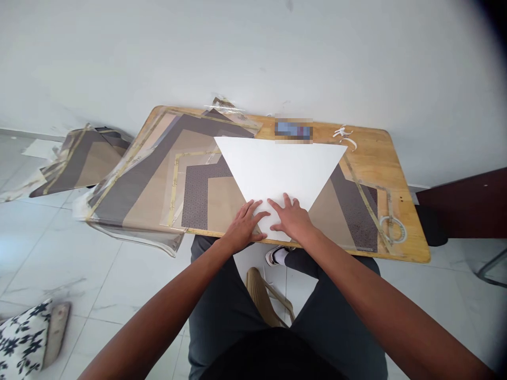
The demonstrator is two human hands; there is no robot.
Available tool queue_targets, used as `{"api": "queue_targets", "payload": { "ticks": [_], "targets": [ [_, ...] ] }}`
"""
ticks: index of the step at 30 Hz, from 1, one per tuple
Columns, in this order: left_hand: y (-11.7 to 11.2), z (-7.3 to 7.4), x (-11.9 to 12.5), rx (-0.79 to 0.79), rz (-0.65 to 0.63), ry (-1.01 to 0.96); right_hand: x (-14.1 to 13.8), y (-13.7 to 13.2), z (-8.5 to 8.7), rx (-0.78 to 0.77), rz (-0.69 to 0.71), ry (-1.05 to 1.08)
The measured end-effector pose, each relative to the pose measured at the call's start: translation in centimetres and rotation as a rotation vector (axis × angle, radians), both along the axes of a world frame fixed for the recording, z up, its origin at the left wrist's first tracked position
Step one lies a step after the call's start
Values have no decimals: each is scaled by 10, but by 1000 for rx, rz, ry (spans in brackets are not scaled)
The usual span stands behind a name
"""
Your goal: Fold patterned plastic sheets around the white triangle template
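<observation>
White triangular paper sheet (273, 174) lies atop patterned brown sheets (158, 179) on a wooden desk (372, 153); left hand (243, 227) and right hand (289, 219) press it, open, fingers spread, gripping nothing.

Paper (273, 169) atop laminated sheets (158, 179), on table (376, 158)

Left arm (158, 322) and right arm (380, 295) are bare and reaching forward, with the left hand (245, 226) and right hand (291, 219) flat, palms down, fingers spread, pretty much side by side.
</observation>
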State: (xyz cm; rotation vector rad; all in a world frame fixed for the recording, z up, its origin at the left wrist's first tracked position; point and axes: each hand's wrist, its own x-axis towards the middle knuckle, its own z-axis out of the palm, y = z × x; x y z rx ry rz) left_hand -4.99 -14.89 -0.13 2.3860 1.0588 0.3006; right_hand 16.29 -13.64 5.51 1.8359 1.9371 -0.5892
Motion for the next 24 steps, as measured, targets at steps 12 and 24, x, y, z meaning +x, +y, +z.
{"api": "queue_targets", "payload": {
  "ticks": [12,24],
  "targets": [
    [-61,25,-7,121,450,-77,-13,11,11,-169,-35,-41],
    [-28,9,17,6,-38,-220,-7,6,6,-61,-16,-14]
  ]
}}
